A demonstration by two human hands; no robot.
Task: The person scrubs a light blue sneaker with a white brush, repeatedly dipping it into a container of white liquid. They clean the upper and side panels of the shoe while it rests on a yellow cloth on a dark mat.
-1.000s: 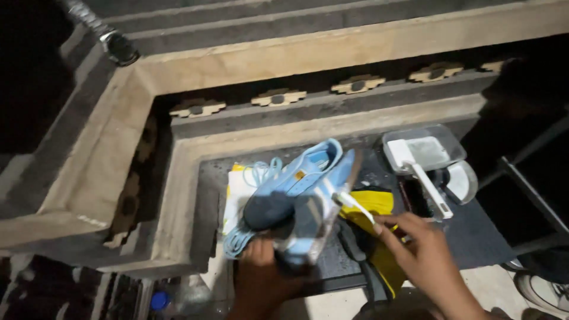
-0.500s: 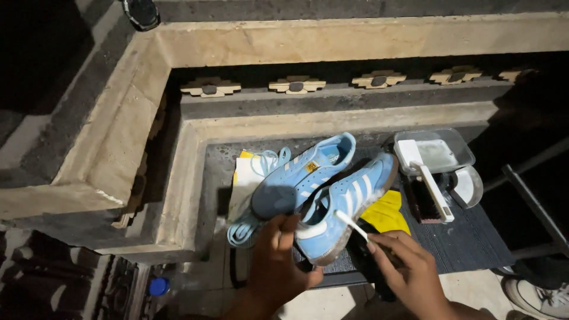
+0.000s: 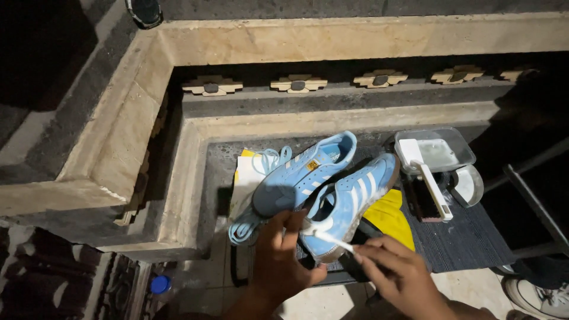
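Two light blue sneakers with white stripes lie on a dark mat. My left hand [image 3: 283,255] grips the heel of the nearer sneaker [image 3: 349,201] from the left. A thin white stick [image 3: 332,240] is pinched in my right hand [image 3: 398,274], its tip touching the white heel patch of that sneaker. Behind it, the other sneaker [image 3: 299,175] rests with its loose blue laces [image 3: 268,161] trailing over a white and yellow paper [image 3: 246,178]. A yellow cloth [image 3: 392,216] lies under the nearer sneaker's right side.
A clear plastic tub [image 3: 438,151] with a white-handled brush [image 3: 428,181] across it stands to the right, a round lid [image 3: 471,185] beside it. Stone ledges [image 3: 148,118] rise at left and behind. A dark metal bar [image 3: 536,207] and a white shoe [image 3: 542,296] are at right.
The view has steadied and shifted down. My left hand has slid lower on the nearer sneaker's heel, and my right hand has brought the white stick onto the heel patch.
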